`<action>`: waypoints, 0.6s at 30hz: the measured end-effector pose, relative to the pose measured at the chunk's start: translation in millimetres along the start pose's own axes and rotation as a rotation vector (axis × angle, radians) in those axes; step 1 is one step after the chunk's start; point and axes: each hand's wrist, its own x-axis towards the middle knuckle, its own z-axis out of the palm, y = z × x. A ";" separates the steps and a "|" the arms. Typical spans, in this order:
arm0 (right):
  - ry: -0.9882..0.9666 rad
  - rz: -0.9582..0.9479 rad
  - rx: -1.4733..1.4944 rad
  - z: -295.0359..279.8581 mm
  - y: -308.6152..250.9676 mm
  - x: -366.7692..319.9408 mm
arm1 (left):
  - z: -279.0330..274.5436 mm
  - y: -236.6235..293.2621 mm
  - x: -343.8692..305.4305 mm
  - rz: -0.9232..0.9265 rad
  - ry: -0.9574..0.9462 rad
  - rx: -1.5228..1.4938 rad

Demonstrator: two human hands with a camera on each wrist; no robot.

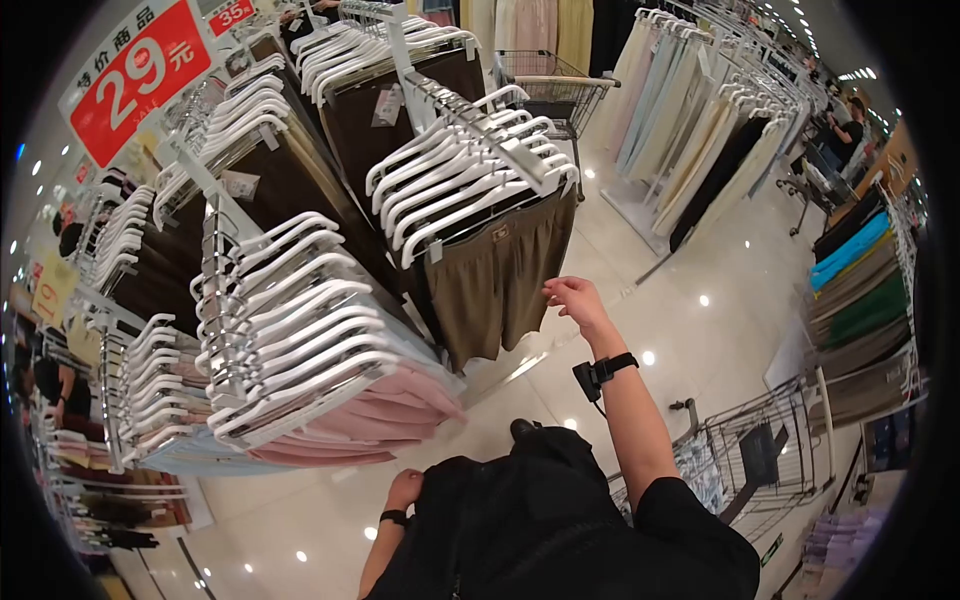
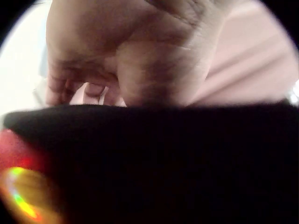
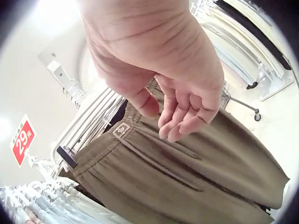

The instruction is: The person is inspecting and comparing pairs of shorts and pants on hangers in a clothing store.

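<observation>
Beside the right edge of olive-brown elastic-waist shorts (image 1: 500,275), my right hand (image 1: 572,302) is held out with its fingers loosely bent. In the right wrist view, that hand (image 3: 161,70) overlaps the shorts (image 3: 159,168) near the waistband, with nothing between thumb and fingers. The shorts hang from a white clip hanger (image 1: 440,240) at the front of a rack row. My left hand (image 1: 405,488) hangs low at my side against black clothing (image 1: 510,520), fingers loosely curled. Black cloth (image 2: 163,158) hides part of it in the left wrist view.
Pink garments (image 1: 370,420) on white hangers stick out to the left, above my left hand. A red 29 price sign (image 1: 135,80) stands over the racks. Wire carts stand at the back (image 1: 555,90) and lower right (image 1: 770,450). Long pale garments (image 1: 680,120) hang across the tiled aisle (image 1: 690,290).
</observation>
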 end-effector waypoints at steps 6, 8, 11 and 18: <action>0.047 -0.124 -0.106 -36.8 8.6 57.9 | -5.8 182.2 28.7 0.183 -0.222 -0.308; 0.246 -0.304 -0.220 -37.5 7.5 68.7 | -22.6 239.2 36.6 0.251 -0.109 -0.342; 0.191 -0.291 -0.167 -37.8 -21.1 63.3 | -32.7 297.8 60.7 0.379 0.206 -0.327; -0.020 -0.431 0.026 -34.0 -6.4 97.3 | -68.0 369.1 106.5 0.448 0.775 -0.190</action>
